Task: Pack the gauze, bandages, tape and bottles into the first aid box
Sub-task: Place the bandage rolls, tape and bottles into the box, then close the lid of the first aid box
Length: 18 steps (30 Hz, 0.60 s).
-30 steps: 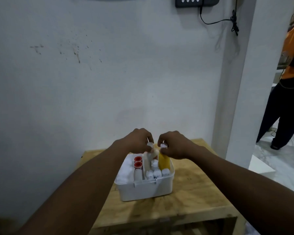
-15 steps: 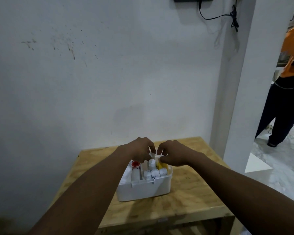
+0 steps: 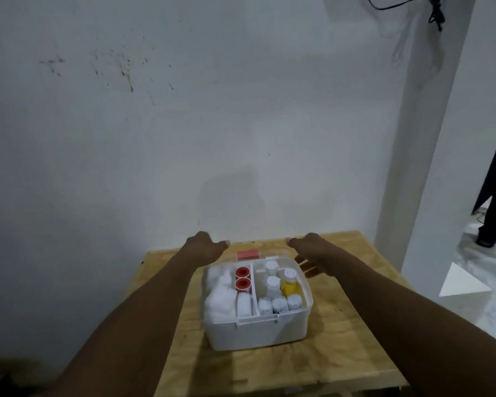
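The open box (image 3: 258, 333) is set at the middle of the tabletop (image 3: 355, 325). Gauze (image 3: 218, 295) and two red-centred tape rolls (image 3: 242, 277) are seen in its left compartment, bottles (image 3: 272, 283) and small white rolls (image 3: 279, 305) in its right. The lid (image 3: 248, 255) is laid behind it, toward the far edge. The left hand (image 3: 205, 247) is held over the box's far left corner with the thumb stretched out; its fingers are hidden. The right hand (image 3: 309, 250) is held at the far right corner, fingers loosely spread, nothing gripped.

Light wooden table (image 3: 341, 333) against the wall, white first aid box (image 3: 258, 330) on it.
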Tool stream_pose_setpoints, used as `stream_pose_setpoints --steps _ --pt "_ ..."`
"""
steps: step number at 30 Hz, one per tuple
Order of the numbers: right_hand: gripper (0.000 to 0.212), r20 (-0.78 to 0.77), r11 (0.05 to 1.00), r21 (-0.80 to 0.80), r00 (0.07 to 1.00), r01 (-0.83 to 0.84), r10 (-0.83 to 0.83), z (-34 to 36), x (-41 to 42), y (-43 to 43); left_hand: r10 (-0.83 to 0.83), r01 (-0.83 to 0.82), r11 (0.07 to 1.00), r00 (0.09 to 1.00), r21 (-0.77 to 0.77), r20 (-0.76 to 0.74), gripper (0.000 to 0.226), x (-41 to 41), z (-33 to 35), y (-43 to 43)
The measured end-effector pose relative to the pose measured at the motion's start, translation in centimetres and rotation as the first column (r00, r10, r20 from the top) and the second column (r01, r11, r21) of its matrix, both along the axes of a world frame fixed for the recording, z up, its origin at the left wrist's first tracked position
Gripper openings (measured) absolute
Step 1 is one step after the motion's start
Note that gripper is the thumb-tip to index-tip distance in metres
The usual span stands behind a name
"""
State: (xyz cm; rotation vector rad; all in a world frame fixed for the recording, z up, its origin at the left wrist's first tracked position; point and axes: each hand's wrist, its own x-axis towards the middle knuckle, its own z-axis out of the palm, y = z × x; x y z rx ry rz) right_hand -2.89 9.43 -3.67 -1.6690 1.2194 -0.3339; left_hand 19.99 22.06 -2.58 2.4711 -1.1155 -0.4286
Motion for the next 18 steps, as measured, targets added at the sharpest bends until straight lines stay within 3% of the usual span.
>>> stream_pose_setpoints --steps 3,6,11,18 --pt "0.033 0.021 0.99 0.135 0.999 0.047 -0.05 -1.0 1.3 -0.2 0.157 -0.156 0.987 0.937 0.029 -0.313 0.068 1.1 -1.4 1.0" --pt "0.021 0.03 0.987 0.118 0.993 0.112 -0.116 -1.4 2.5 -0.7 0.181 -0.194 0.981 0.857 0.024 -0.483 0.062 1.9 -1.8 1.3" --pt "0.024 0.114 0.979 0.056 0.973 0.195 -0.201 -1.1 3.6 -1.3 0.112 -0.221 0.967 0.822 -0.131 -0.558 0.053 3.1 -1.6 0.8" --pt "0.063 0.264 0.974 0.043 0.937 0.224 -0.227 1.0 3.0 -0.5 -0.019 -0.219 0.936 0.752 -0.277 -0.659 0.064 3.0 1.3 2.6"
